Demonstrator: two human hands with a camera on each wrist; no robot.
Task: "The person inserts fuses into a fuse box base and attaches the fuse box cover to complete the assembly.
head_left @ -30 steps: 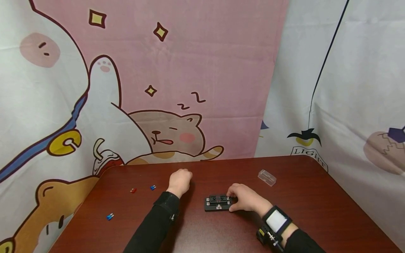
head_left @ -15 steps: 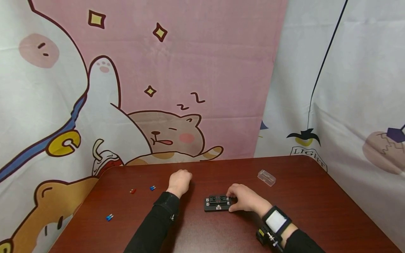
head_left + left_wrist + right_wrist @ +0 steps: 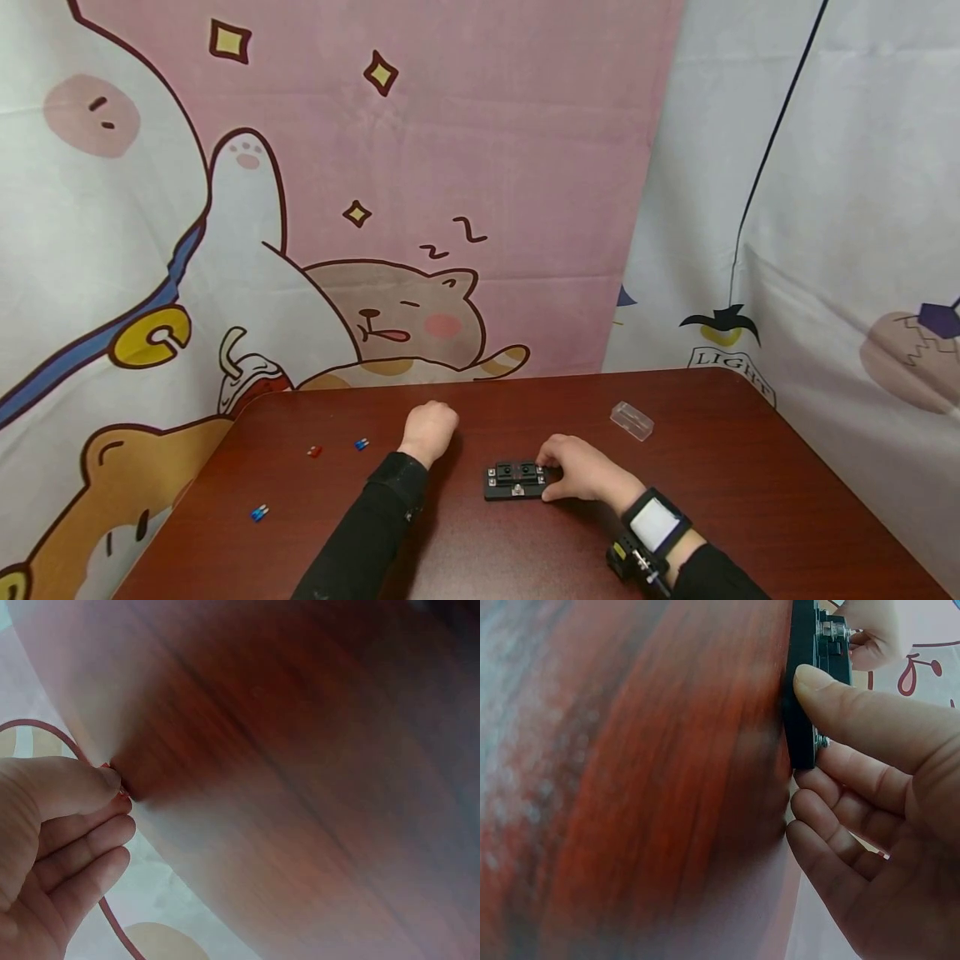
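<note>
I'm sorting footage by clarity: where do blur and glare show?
Head view: mostly crisp, pale sheen on the table near bottom edge; left wrist: table blurred, hazy, left hand clearer; right wrist: table blurred, whitish glare at left, right hand and black block sharper.

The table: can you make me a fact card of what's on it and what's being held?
Table: reddish brown
Left grip: pinches a small red piece, mostly hidden
Right grip: holds the right end of a black block
Lying on the left: loose red piece, near blue piece, far blue piece
Far right: clear plastic box
</note>
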